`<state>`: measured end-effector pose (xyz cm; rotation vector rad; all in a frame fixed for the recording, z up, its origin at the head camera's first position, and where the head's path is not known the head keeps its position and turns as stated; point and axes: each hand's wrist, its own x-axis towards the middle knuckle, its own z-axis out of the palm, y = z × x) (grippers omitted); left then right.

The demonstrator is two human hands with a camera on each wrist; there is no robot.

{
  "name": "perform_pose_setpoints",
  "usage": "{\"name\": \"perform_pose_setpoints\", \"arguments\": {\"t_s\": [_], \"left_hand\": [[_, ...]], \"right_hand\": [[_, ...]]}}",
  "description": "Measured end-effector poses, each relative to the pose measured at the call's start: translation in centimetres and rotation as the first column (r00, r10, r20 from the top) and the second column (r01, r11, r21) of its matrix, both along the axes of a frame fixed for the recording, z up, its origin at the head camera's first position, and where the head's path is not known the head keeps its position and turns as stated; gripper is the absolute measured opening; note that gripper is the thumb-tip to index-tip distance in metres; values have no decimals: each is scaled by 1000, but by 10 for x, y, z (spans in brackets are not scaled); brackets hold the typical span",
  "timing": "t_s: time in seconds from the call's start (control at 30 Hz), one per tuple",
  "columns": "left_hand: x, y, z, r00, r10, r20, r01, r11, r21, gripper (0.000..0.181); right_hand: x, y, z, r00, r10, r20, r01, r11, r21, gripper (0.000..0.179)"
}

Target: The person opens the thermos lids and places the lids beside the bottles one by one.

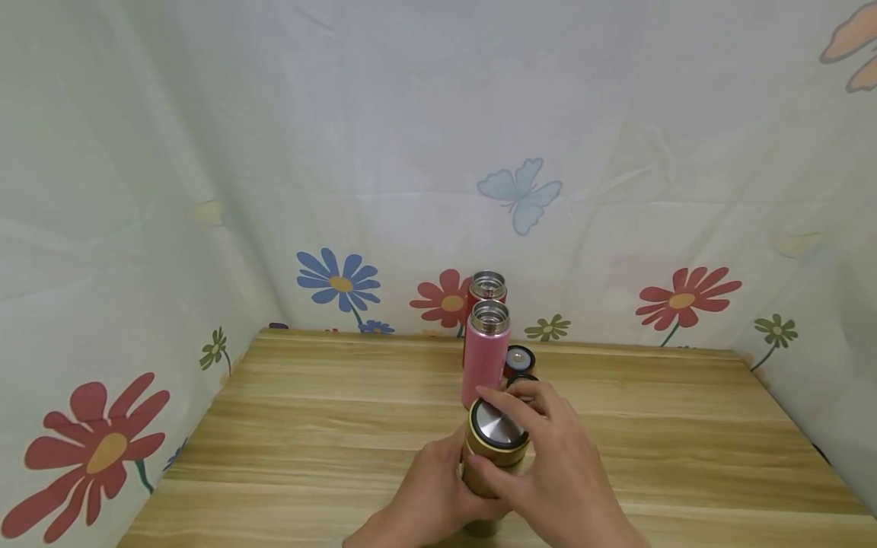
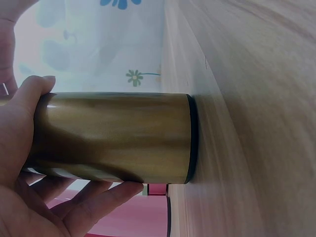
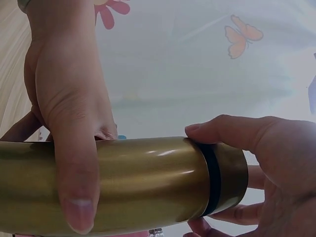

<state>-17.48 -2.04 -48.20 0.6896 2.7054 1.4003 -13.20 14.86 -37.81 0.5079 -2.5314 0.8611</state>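
A gold thermos flask [image 2: 118, 138] is upright at the table's near side, its dark base at or just above the wood. Around its body my left hand [image 1: 432, 487] is wrapped, thumb on one side and fingers on the other. My right hand [image 1: 558, 457] grips the gold lid [image 3: 232, 173] at the top, thumb and fingers on opposite sides. A dark ring [image 3: 212, 177] shows between lid and body. The lid's round top [image 1: 499, 425] is shiny silver. Just behind is a pink flask [image 1: 485, 365] without a lid, its steel neck bare.
Behind the pink flask stands a red flask [image 1: 489, 285], also lidless and mostly hidden. To their right lie a red lid [image 1: 519, 359], underside up, and a dark lid [image 1: 524, 377] partly covered by my right hand. A flowered cloth [image 1: 411, 152] hangs around the wooden table [image 1: 329, 426].
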Motion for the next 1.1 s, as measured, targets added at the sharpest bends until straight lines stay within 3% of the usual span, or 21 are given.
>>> {"name": "perform_pose_setpoints", "arguments": {"t_s": [0.27, 0.57, 0.7, 0.9, 1.1], "left_hand": [[1, 0, -1, 999, 10, -37, -11, 1000, -11, 68], [0, 0, -2, 999, 10, -40, -10, 1000, -12, 66], [0, 0, -2, 1000, -3, -31, 3, 1000, 14, 66], [0, 0, -2, 1000, -13, 5, 12, 1000, 24, 70], [-1, -1, 0, 998, -8, 56, 9, 1000, -7, 76]], "right_hand": [[-2, 5, 4, 991, 82, 105, -78, 996, -43, 75], [-4, 9, 2, 989, 130, 76, -127, 991, -43, 78], [-3, 6, 2, 989, 95, 112, -89, 995, -53, 78], [1, 1, 2, 998, -25, 63, 23, 999, 26, 81], [4, -5, 3, 990, -131, 59, 126, 989, 81, 80]]}}
